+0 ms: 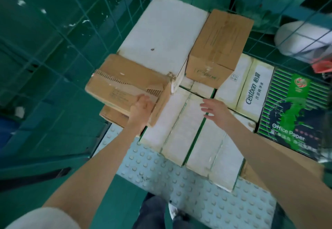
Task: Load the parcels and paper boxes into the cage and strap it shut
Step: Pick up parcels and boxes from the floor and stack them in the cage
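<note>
I look down into a green wire cage stacked with boxes. My left hand rests on the near end of a worn brown cardboard parcel, which sits tilted on another brown box at the cage's left side. My right hand hovers open, fingers spread, just above a row of white paper boxes. A large white box and a brown carton lie on top further in. A green "Office Paper" box and a white "Cestbon" box sit at the right.
The cage floor is a pale studded plate, bare at the near side. Green mesh walls stand at the left and back. Beyond the right mesh lies a white sack. My legs and shoes show at the bottom.
</note>
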